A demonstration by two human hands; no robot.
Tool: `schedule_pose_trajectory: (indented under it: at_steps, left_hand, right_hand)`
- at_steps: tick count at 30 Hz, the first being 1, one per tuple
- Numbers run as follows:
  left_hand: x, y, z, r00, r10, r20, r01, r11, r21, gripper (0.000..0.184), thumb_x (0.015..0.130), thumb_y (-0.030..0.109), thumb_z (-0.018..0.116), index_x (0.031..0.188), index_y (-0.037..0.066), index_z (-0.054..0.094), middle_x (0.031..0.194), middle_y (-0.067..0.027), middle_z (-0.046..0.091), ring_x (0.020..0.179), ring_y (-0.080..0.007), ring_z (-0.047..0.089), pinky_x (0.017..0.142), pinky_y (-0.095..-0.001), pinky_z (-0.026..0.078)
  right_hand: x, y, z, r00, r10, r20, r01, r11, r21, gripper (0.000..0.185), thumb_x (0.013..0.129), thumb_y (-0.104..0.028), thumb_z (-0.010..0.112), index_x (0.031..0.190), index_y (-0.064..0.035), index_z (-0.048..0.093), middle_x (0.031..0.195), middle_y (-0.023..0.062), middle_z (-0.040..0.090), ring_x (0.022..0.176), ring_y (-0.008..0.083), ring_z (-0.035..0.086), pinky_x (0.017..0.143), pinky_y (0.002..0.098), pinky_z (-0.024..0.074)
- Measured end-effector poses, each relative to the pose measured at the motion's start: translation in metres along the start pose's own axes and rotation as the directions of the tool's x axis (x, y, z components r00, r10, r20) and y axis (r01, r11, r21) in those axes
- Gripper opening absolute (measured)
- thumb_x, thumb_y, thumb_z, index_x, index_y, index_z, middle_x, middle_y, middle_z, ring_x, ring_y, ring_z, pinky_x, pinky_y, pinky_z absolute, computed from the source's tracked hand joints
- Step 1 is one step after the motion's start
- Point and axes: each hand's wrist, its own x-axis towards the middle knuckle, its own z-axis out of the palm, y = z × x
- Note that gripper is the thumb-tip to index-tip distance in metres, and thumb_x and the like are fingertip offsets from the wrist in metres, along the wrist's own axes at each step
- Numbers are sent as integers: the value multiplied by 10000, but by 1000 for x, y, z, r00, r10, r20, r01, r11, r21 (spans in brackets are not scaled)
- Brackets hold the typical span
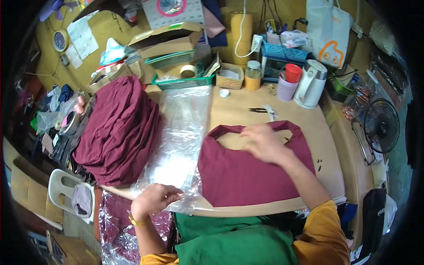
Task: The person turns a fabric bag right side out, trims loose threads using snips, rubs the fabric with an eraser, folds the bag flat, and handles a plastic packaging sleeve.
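Note:
A flat maroon cloth piece (pixel 251 176) with a wide curved opening at its top, shaped like a shoulder bag, lies on the table. Over that opening is my right hand (pixel 265 143), palm down, fingers bent loosely and apart at the upper edge of the cloth. My left hand (pixel 154 199) is at the table's front edge, its fingers pinched at a corner of the clear plastic bags (pixel 181 128). These bags lie flat between the maroon piece and a tall pile of maroon cloth (pixel 119 128).
Behind the work stand a green basket (pixel 183 82), a jar (pixel 253 75), a purple cup (pixel 287 86) and a white kettle (pixel 310 84). Black thread snips (pixel 257 110) lie beyond the cloth. A fan (pixel 382 125) is at right, a white chair (pixel 70 190) at left.

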Motion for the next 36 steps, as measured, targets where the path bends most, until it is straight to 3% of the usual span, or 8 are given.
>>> schedule_pose_trajectory:
  at_steps: [6,13,19,22,25,30,34,36]
  left_hand:
    - [6,-59,68,768,-30,-640,182,968,173,288,827,-11,566,1097,-29,666,914,-237,653,835,-407,635,772,-488,513]
    - [32,-75,58,717,-15,-697,120,987,103,426,817,-14,513,1233,-18,606,1150,-270,640,1009,-426,631,878,-491,507]
    - [95,-118,86,688,198,-698,70,940,335,523,912,232,589,1403,68,513,1474,-231,457,1386,-466,376,1136,-588,296]
    - [121,-103,80,857,139,-496,101,899,426,736,890,432,616,1521,145,373,1559,-224,353,1441,-455,311,1142,-644,239]
    - [117,-105,68,890,173,-421,-30,945,325,746,899,425,635,1528,141,353,1547,-185,391,1443,-416,331,1149,-633,234]
    - [80,-116,61,767,156,-623,93,933,348,374,852,280,739,1148,63,666,1247,-123,655,1151,-368,596,1009,-507,444]
    - [82,-124,63,685,-242,-687,181,970,-162,221,831,264,726,915,64,688,945,-112,725,1010,-344,659,937,-513,452]
    - [76,-127,62,664,-70,-744,124,992,17,222,854,227,694,982,48,663,994,-150,706,1025,-356,652,912,-498,467]
  right_hand:
    - [80,-141,126,889,-426,-168,432,902,2,421,776,-356,790,1047,-58,666,1043,140,661,1049,323,614,982,469,408]
    - [119,-162,133,884,-240,-400,357,900,249,192,876,-155,633,733,-39,579,771,131,595,719,374,609,672,461,450]
    - [79,-188,119,829,-404,-387,460,886,62,76,826,-103,628,862,-36,636,890,121,627,838,319,631,726,433,468]
    - [52,-210,132,733,-585,-348,651,751,111,86,777,-84,617,843,-29,615,917,123,601,881,297,624,798,417,487]
    - [30,-229,137,759,-647,76,619,753,226,85,761,-70,623,831,-23,612,899,130,592,879,294,628,786,408,502]
    - [28,-211,159,786,-597,161,552,795,251,71,809,-58,588,843,3,580,901,145,556,856,311,617,770,440,508]
    - [44,-208,171,869,-455,193,471,881,-43,222,861,-81,511,940,100,612,985,239,569,889,370,619,827,465,518]
    - [51,-209,170,920,-284,270,363,877,-314,348,868,-99,489,1056,175,595,1125,336,566,1009,426,617,930,538,489]
